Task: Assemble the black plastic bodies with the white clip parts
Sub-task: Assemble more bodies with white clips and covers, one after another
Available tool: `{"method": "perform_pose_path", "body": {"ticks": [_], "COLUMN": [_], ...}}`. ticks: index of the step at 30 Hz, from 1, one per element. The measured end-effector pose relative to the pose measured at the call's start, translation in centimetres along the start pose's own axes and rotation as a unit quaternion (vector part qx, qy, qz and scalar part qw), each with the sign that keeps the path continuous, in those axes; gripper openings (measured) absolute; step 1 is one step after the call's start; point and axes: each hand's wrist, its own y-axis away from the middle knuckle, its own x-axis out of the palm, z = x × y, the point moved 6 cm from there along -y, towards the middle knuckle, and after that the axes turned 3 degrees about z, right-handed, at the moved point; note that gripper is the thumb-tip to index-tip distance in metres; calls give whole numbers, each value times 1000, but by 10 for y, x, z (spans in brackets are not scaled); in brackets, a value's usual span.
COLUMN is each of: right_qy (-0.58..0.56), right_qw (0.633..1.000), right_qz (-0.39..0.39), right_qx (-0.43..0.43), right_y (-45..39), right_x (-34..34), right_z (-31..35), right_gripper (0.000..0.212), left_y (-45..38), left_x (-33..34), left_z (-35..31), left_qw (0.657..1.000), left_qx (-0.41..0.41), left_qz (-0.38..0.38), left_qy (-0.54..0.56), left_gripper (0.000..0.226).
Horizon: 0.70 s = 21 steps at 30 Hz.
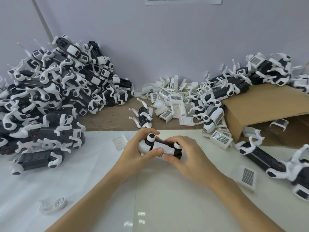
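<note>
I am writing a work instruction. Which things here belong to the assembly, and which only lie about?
Belong to the job:
- left hand and right hand, both gripping the black body
- white clip parts
- pile of assembled units

Lying about:
- cardboard box
- round white piece
- paper on the wall

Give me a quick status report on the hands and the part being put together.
Left hand and right hand both grip one black body with a white clip on it, above the table. Nothing in the way.
</note>
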Motion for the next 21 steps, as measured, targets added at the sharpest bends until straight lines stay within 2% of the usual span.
{"method": "perform_pose_path", "body": {"ticks": [4, 10, 14, 18, 21], "right_qy": [37, -15, -36, 9, -1], "right_qw": [999, 998, 998, 998, 992], "right_qz": [-24, -63, -57, -45, -117], "right_qx": [-13, -19, -22, -49, -48], "right_y": [-1, 3, 1, -2, -1], "right_x": [3, 0, 3, -1, -9], "right_z": [2, 3, 4, 0, 0], "right_gripper": [31, 20, 21, 31, 67], "left_y": [0, -1, -2, -3, -2], "left_x": [1, 3, 1, 5, 4], "left_z": [-1, -2, -4, -2, 2], "left_qw": [1000, 999, 999, 997, 997], "left_qx": [17, 29, 41, 50, 37], "left_qz": [-5, -24, -22, -40, -68], "left_qy": [-15, -13, -20, -44, -7], "left_gripper": [43, 31, 28, 31, 35]}}
